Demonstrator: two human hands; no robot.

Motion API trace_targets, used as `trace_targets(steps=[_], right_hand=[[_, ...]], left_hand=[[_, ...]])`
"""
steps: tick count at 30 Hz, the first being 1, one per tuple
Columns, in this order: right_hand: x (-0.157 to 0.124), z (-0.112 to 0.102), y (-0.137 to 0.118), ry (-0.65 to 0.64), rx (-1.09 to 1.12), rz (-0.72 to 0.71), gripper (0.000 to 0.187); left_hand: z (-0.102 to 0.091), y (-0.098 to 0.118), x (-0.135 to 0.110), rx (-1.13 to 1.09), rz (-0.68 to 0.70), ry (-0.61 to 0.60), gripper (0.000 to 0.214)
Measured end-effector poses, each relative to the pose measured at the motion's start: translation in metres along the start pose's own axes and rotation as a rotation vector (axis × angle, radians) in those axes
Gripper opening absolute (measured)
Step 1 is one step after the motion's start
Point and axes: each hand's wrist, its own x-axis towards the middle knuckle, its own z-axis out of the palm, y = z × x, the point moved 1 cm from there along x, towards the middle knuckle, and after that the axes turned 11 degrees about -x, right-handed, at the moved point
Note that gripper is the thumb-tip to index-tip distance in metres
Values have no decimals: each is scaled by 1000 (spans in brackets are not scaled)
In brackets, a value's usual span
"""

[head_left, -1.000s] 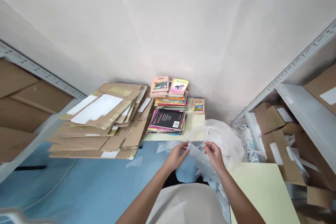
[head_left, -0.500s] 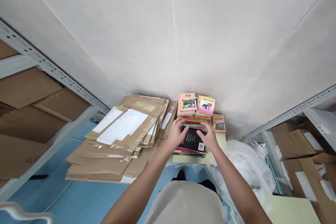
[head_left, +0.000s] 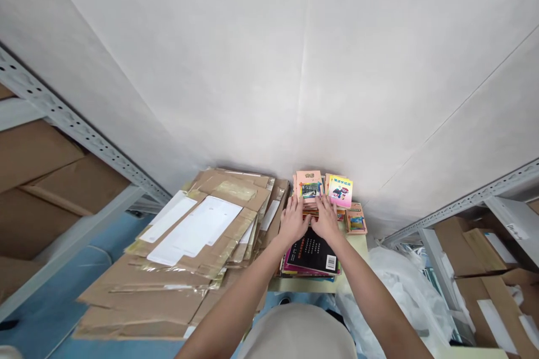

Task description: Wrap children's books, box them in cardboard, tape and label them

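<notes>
My left hand [head_left: 295, 220] rests at the near left side of a stack of small pink-covered booklets [head_left: 309, 185]. Its fingers are stretched forward and slightly apart against the stack. Beside it, my right hand [head_left: 326, 220] reaches to the stack's near right side, fingers also extended and spread, thumbs close together. A yellow-and-pink booklet [head_left: 340, 190] tops the pile just right of my right fingertips. Below my wrists lies a black book [head_left: 314, 249], barcode up, on a pile of larger colourful books. How firmly the fingers press cannot be seen.
Flattened cardboard [head_left: 214, 230] is heaped on the left. Another pink booklet [head_left: 356, 219] lies at the right of the pale table [head_left: 360, 247]. Clear plastic bags [head_left: 400, 286] hang beside it. Shelves with cardboard boxes [head_left: 475, 247] flank both sides, before a grey-white wall [head_left: 269, 67].
Both hands have moved forward from the black book to the small booklets behind it. The black book now shows more fully. The view has tilted up a little.
</notes>
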Motion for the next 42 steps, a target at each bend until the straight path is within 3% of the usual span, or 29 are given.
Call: trace_targets(steps=[2, 5, 8, 11, 14, 19, 22, 25, 31, 37, 42], right_hand=[[-14, 5, -2, 61, 118, 13, 61], [-29, 12, -1, 141, 470, 90, 53], [-26, 16, 1, 164, 899, 274, 52], [-16, 18, 0, 84, 1193, 432, 49], [-18, 19, -1, 28, 1284, 468, 48], [-58, 13, 12, 145, 1228, 495, 42], [-95, 0, 28, 234, 1179, 509, 35], [-136, -17, 49, 338, 1141, 545, 30], [-227, -55, 100, 588, 1076, 693, 47], [-337, -106, 152, 755, 937, 834, 57], [-437, -127, 180, 808, 811, 1004, 61]], left_hand=[[2, -9, -12, -160, 16, 67, 62], [5, -23, -24, -550, -18, 208, 58], [5, -30, -24, -956, -224, 304, 60], [2, -27, -17, -1183, -387, 262, 62], [-1, -22, -19, -1272, -386, 233, 60], [9, -8, -46, -1241, -329, 226, 54], [23, 7, -64, -1184, -248, 125, 50], [43, 26, -77, -1122, -179, -53, 46], [105, 77, -113, -949, -83, -443, 40], [162, 145, -179, -741, 89, -720, 26], [194, 193, -242, -567, 237, -866, 11]])
